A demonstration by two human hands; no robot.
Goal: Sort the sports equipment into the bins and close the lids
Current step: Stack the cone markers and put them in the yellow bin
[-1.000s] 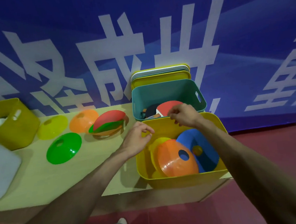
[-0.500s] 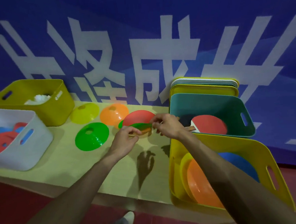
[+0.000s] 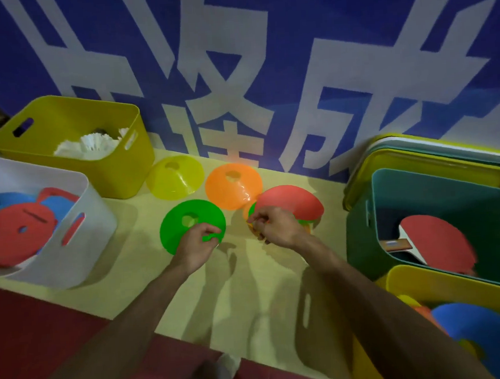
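The left hand pinches the near edge of the green cone, which lies flat on the table. The right hand is closed on the near edge of a stack of cones with a red one on top, just right of the green cone. Behind the green cone lie a yellow cone and an orange cone, both untouched. Far left of the green cone stands a white bin with red and blue discs, and behind it a yellow bin with white shuttlecocks. Far right of the green cone a teal bin holds a red paddle. Lids lean on the wall behind it.
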